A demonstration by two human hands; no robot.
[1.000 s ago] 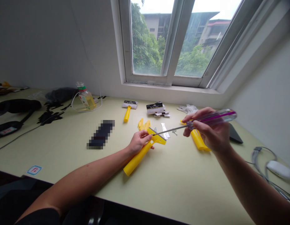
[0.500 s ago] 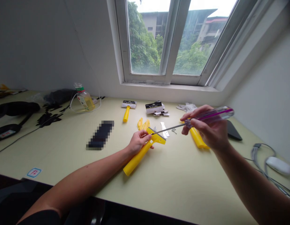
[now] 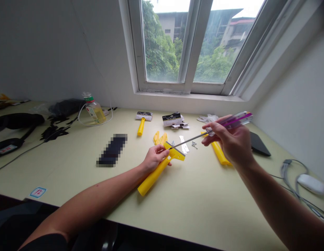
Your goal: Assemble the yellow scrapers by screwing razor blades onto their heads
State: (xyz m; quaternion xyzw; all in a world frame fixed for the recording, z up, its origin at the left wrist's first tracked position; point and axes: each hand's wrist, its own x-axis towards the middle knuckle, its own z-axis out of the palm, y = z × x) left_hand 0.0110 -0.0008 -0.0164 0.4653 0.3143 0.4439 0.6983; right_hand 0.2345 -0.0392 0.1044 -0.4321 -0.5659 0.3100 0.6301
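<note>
My left hand [image 3: 153, 158] grips a yellow scraper [image 3: 158, 170] that lies on the table, holding it just below its head. My right hand [image 3: 231, 142] holds a screwdriver [image 3: 219, 127] with a clear purple handle. Its metal shaft slants down to the left and the tip rests on the scraper's head [image 3: 175, 152]. Loose screws [image 3: 194, 144] and flat blades [image 3: 183, 144] lie just beyond the head.
A second yellow scraper handle [image 3: 219, 153] lies under my right hand. Yellow parts [image 3: 159, 138], another scraper [image 3: 142, 123], small boxes [image 3: 172, 119], gloves [image 3: 207, 119], a bottle [image 3: 94, 108], a dark phone [image 3: 112, 150], a black pad [image 3: 258, 144] and a white mouse [image 3: 311, 183] sit around.
My right hand has lifted the screwdriver's handle a little and drawn it leftward, steepening the shaft. Its tip stays on the scraper head. My left hand has not moved.
</note>
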